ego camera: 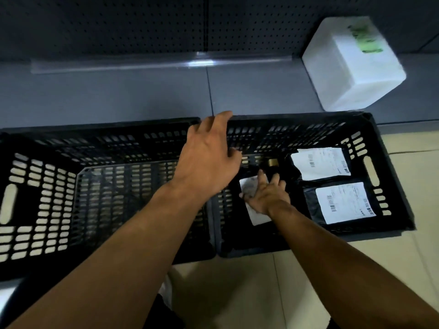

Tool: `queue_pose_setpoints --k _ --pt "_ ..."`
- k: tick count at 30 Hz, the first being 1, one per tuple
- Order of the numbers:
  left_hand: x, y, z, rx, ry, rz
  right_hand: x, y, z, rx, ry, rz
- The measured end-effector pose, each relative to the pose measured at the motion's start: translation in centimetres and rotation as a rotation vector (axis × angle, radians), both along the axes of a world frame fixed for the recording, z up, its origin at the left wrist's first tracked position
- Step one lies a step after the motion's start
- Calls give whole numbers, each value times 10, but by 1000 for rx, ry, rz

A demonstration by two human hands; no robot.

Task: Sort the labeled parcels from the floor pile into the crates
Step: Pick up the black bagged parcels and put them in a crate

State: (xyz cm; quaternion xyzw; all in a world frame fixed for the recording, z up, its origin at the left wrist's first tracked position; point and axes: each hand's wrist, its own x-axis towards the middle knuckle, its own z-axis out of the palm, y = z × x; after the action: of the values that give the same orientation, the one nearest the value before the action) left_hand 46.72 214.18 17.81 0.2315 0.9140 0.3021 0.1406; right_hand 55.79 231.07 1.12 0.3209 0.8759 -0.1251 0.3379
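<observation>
Two black slatted crates stand side by side on the floor. The left crate [42,186] holds nothing I can see. In the right crate [392,205] lie two black parcels with white labels, one at the back [320,163] and one in front [342,203]. My right hand [267,195] presses flat on a third black parcel [257,216] with a white label, low in that crate's left part. My left hand [209,157] hovers open above the wall between the two crates, holding nothing.
A white box [351,65] with a green mark sits on the dark grey shelf base behind the right crate. A perforated dark panel rises behind it. Pale floor tiles [249,293] lie in front of the crates. A small brass-coloured object [272,162] lies in the right crate.
</observation>
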Motion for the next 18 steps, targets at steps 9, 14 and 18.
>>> queue_pose_setpoints --k 9,14,18 --pt "54 -35 48 8 -221 -56 45 -38 208 -62 294 220" --pt "86 -75 170 51 -239 41 70 -49 370 -73 375 281" --pt "100 -113 311 38 -215 43 80 -69 502 -134 453 255"
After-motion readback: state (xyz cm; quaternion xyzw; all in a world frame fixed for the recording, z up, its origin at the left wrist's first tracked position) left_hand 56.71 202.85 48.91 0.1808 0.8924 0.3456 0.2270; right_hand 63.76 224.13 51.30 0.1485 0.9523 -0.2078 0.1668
